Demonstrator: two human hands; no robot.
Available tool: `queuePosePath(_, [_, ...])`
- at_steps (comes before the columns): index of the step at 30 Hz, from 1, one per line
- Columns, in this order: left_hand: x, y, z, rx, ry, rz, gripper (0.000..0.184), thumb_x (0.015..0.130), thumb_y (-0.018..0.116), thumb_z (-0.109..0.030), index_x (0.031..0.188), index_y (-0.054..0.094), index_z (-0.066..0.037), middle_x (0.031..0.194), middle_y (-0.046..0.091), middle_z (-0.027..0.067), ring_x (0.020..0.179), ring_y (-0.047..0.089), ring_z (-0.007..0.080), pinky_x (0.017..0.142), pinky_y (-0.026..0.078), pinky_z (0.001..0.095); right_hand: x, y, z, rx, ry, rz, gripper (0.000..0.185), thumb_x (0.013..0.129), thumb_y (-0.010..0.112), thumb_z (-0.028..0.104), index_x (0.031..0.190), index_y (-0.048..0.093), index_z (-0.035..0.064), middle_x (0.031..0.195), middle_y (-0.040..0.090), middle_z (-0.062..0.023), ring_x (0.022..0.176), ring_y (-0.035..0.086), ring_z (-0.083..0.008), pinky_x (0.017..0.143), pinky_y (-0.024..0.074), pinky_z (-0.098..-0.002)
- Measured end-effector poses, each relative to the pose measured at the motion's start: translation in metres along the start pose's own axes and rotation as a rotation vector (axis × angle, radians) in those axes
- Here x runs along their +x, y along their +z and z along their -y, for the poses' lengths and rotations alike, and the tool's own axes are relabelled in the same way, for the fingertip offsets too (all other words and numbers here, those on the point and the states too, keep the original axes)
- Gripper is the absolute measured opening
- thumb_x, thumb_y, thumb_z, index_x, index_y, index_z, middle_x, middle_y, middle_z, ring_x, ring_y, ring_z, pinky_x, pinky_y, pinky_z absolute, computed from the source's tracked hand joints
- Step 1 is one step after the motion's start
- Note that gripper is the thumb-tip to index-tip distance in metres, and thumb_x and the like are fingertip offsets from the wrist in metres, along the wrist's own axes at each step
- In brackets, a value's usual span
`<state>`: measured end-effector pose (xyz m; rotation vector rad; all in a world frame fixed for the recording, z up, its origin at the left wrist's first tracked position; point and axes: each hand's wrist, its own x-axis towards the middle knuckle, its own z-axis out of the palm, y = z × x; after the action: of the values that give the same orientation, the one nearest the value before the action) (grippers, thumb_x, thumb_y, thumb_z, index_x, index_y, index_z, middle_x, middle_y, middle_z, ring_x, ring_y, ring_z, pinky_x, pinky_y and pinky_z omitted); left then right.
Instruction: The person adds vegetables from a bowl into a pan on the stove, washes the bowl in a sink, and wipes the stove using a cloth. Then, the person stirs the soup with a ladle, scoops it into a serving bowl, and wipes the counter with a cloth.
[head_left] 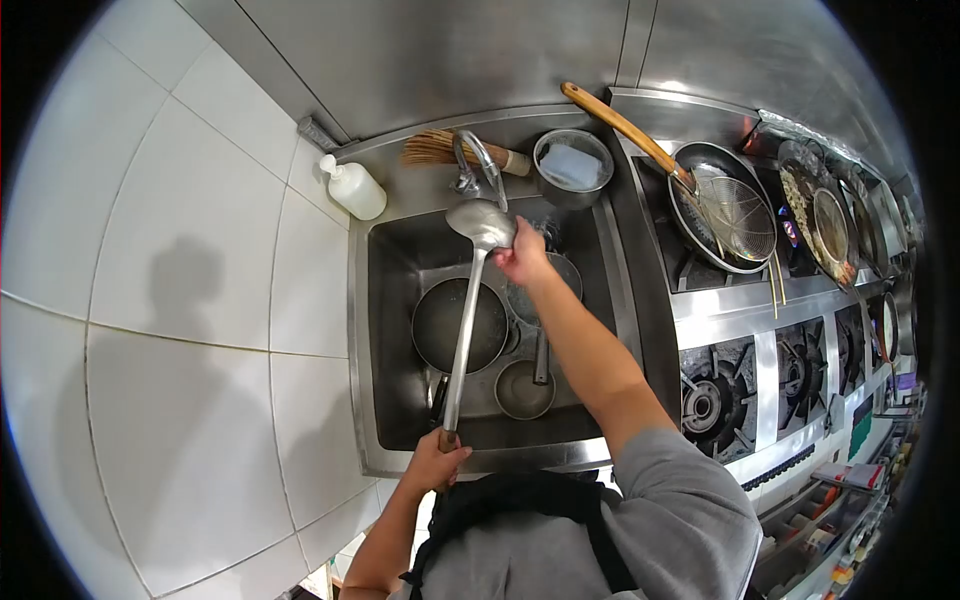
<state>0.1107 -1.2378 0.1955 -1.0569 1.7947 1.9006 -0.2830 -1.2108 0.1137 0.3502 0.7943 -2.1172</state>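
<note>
A long-handled steel ladle (pixel 465 345) lies slantwise over the sink (pixel 400 255), its bowl just below the tap (pixel 485 165). My left hand (pixel 432 465) is wrapped around the handle's lower end, at the front rim. My right hand (pixel 523 255) grips the right side of the bowl; its fingertips are partly hidden, so I cannot tell if anything is between them and the metal. Beneath the ladle, a dark round pan (pixel 455 330) sits in the sink. A small round pan (pixel 525 390) and another handled pan (pixel 567 275), partly behind my right forearm, are beside it.
A white pump bottle (pixel 355 188) stands at the back left corner. Behind the tap lies a bristle brush (pixel 430 149), with a metal pot (pixel 573 190) right of it. On the stove to the right, a wooden-handled strainer (pixel 735 218) rests over a wok (pixel 690 160).
</note>
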Motion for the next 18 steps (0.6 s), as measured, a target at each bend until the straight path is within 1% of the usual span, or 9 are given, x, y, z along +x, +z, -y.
queuePosePath(2, [-0.002,0.005,-0.006,0.067,0.057,-0.100,0.024,0.081,0.071,-0.011,0.084,0.048,-0.006,0.057,0.050,0.0021,0.043,0.049,0.0113,0.038,0.038,0.0288,-0.015,0.012,-0.013,-0.067,-0.106,-0.142,0.042,0.099,0.036,0.042,0.081,0.054,0.0076,0.067,0.057,-0.0054,0.043,0.049,-0.0155,0.035,0.0349,-0.0283])
queuePosePath(4, [-0.005,-0.004,-0.001,0.159,0.086,-0.165,0.026,0.080,0.072,-0.015,0.082,0.048,-0.004,0.059,0.051,0.0042,0.047,0.050,0.0139,0.045,0.041,0.0306,-0.013,0.005,-0.009,-0.834,-0.248,-0.181,0.045,0.098,0.042,0.040,0.076,0.055,0.0033,0.061,0.054,-0.0090,0.046,0.054,-0.0179,0.041,0.0439,-0.0362])
queuePosePath(7, [-0.014,-0.023,0.026,0.294,0.138,-0.298,0.031,0.077,0.074,-0.019,0.079,0.049,-0.001,0.063,0.053,0.0091,0.055,0.050,0.0199,0.055,0.044,0.0343,-0.026,0.028,0.015,-1.218,-0.442,-0.154,0.038,0.096,0.049,0.030,0.075,0.058,0.0000,0.059,0.056,-0.0149,0.058,0.063,-0.0275,0.054,0.0510,-0.0443])
queuePosePath(8, [-0.018,-0.028,0.036,0.352,0.163,-0.352,0.033,0.076,0.074,-0.021,0.080,0.049,0.000,0.065,0.053,0.0120,0.059,0.051,0.0233,0.059,0.044,0.0362,0.005,0.020,0.014,-1.542,-0.796,-0.116,0.019,0.091,0.053,0.016,0.091,0.061,-0.0012,0.080,0.065,-0.0184,0.082,0.066,-0.0345,0.072,0.0520,-0.0462])
queuePosePath(12, [-0.033,-0.041,0.054,0.439,0.118,-0.392,0.034,0.076,0.074,-0.023,0.080,0.051,0.001,0.068,0.054,0.0172,0.061,0.048,0.0273,0.060,0.043,0.0390,0.021,0.069,0.031,-1.772,-1.206,0.049,0.022,0.085,0.053,0.013,0.101,0.062,0.0004,0.110,0.063,-0.0189,0.103,0.060,-0.0367,0.086,0.0509,-0.0428])
queuePosePath(14, [-0.038,-0.038,0.053,0.448,0.159,-0.461,0.034,0.076,0.075,-0.024,0.077,0.051,0.001,0.065,0.054,0.0160,0.059,0.048,0.0270,0.058,0.043,0.0387,0.045,0.083,0.037,-1.909,-1.693,0.345,0.029,0.084,0.050,0.010,0.111,0.057,0.0015,0.118,0.059,-0.0176,0.108,0.058,-0.0350,0.088,0.0503,-0.0424])
queuePosePath(15, [-0.044,-0.035,0.046,0.493,0.195,-0.495,0.034,0.075,0.075,-0.024,0.076,0.052,0.001,0.064,0.054,0.0154,0.058,0.048,0.0270,0.058,0.043,0.0386,0.050,0.089,0.039,-1.909,-1.714,0.333,0.029,0.084,0.050,0.010,0.111,0.057,0.0015,0.118,0.059,-0.0176,0.108,0.058,-0.0350,0.088,0.0503,-0.0424])
queuePosePath(17, [-0.046,-0.035,0.050,0.495,0.197,-0.526,0.033,0.075,0.075,-0.024,0.076,0.052,0.001,0.063,0.054,0.0148,0.057,0.048,0.0269,0.058,0.043,0.0386,0.044,0.093,0.038,-2.339,-1.040,0.321,0.032,0.087,0.046,0.009,0.117,0.053,0.0012,0.120,0.058,-0.0171,0.108,0.057,-0.0337,0.093,0.0479,-0.0427])
queuePosePath(18, [-0.048,-0.036,0.055,0.495,0.177,-0.555,0.033,0.075,0.075,-0.024,0.075,0.053,0.001,0.062,0.054,0.0143,0.057,0.049,0.0267,0.057,0.043,0.0385,0.036,0.087,0.037,-2.343,-1.054,0.302,0.032,0.087,0.046,0.009,0.117,0.053,0.0012,0.120,0.058,-0.0171,0.108,0.057,-0.0337,0.093,0.0479,-0.0427])
